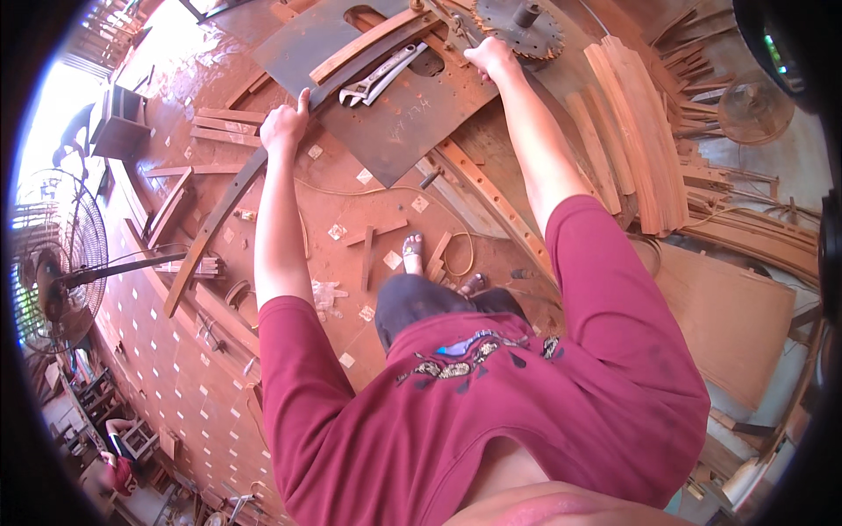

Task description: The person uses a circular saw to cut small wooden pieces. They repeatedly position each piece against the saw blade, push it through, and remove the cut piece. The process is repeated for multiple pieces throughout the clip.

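Note:
My left hand (282,129) is wrapped round a long, curved dark strip (215,223), thumb pointing up. The strip runs from the lower left up onto a grey metal machine table (386,145). A curved reddish wooden piece (373,46) lies along its upper part. My right hand (491,60) is closed at the far side of the table, beside some metal fittings (458,28); what its fingers hold is hidden. Just right of that hand is a toothed circular saw blade (526,26). An adjustable wrench (379,77) and another metal tool lie on the table between my hands.
Curved wooden boards (636,131) are stacked on the right, near a large flat panel (724,316). A standing fan (61,267) is at the left. Wood offcuts (368,250) and a cable lie on the tiled floor by my feet. Another person (123,473) is at the lower left.

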`<state>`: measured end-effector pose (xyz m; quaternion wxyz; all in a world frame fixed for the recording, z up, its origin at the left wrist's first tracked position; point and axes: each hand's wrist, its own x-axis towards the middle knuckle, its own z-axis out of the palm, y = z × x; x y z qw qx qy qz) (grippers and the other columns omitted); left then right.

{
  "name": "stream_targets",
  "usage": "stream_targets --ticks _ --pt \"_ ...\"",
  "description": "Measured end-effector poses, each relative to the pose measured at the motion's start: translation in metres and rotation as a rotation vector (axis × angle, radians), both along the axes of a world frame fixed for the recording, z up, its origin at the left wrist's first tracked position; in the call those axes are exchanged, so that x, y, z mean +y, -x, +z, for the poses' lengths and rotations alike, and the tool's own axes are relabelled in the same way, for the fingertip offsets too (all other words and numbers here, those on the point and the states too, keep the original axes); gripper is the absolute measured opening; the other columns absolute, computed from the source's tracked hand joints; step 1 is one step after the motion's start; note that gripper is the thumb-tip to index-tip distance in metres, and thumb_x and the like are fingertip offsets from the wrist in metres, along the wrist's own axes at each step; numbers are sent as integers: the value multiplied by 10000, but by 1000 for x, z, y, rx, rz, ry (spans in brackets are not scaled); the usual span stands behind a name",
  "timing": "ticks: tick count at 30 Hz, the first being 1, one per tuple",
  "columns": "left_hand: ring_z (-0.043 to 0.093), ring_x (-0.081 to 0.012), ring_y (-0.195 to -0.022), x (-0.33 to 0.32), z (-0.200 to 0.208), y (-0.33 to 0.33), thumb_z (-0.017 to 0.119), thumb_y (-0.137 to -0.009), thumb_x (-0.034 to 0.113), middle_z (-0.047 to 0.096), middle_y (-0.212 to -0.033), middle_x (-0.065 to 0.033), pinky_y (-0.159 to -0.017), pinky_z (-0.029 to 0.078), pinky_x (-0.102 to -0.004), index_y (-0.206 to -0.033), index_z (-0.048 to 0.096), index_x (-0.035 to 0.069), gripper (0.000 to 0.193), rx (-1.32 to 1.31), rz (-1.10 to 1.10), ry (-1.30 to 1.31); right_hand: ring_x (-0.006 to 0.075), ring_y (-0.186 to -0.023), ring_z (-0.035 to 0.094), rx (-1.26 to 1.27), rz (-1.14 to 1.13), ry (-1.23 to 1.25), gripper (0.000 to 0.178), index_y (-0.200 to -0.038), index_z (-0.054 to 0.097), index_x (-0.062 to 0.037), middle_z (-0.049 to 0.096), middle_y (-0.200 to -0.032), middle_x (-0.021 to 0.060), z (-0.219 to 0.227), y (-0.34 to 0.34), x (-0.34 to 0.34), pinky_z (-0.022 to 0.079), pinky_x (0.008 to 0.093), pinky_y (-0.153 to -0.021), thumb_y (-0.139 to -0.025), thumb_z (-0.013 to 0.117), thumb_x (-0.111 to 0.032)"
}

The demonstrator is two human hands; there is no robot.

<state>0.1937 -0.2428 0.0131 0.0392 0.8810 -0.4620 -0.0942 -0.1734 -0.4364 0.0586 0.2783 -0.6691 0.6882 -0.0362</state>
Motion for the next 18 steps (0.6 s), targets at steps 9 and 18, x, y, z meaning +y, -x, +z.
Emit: stream_targets --ticks 9,18 --pt "699 -420 -953 67 0 82 274 -942 758 717 -950 -272 -840 543 -506 -916 763 -13 913 -15 -21 40 181 -604 701 95 -10 136 426 -937 739 -25 731 -762 87 -9 83 62 586 339 -650 -850 651 -432" --pt "704 -419 -921 149 11 206 306 -948 743 717 -924 -269 -796 550 -514 -867 751 -29 895 52 -10 9 226 -552 625 -95 -89 -188 385 -810 622 33 636 -689 130 -9 207 137 529 380 -514 -847 605 -351"
